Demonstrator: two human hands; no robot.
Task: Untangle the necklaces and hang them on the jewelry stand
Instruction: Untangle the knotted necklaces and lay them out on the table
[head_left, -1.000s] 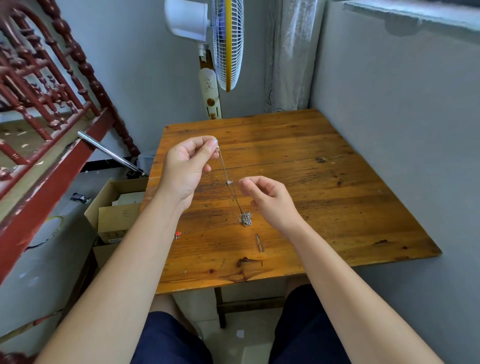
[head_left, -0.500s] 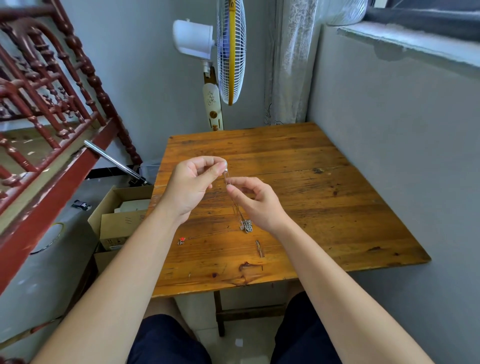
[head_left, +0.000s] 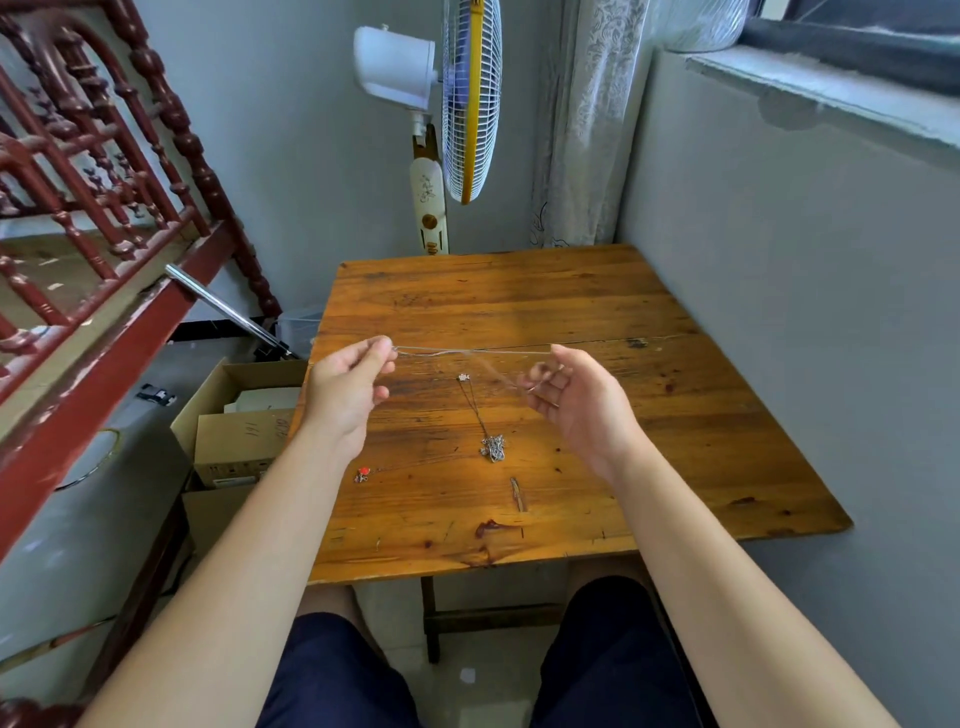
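A thin silver chain (head_left: 467, 352) is stretched level between my two hands above the wooden table (head_left: 519, 291). My left hand (head_left: 347, 387) pinches its left end between thumb and forefinger. My right hand (head_left: 576, 402) holds the right end, palm turned up, with the fingers curled round the strand. From the chain a small pendant (head_left: 463, 377) hangs, and a strand runs down to a tangled silver clump (head_left: 492, 448) lying on the table. A small red charm (head_left: 362, 474) lies near the table's left edge. No jewelry stand is in view.
A pedestal fan (head_left: 470, 104) stands behind the table. The grey wall (head_left: 779, 312) borders the table's right side. Open cardboard boxes (head_left: 239, 415) sit on the floor at the left, below a red wooden railing (head_left: 104, 208) with a metal rod (head_left: 223, 306).
My hands have moved apart, the right one swinging right and turning palm up. The chain, which hung steeply from my left hand, is now stretched level. The view has tilted up.
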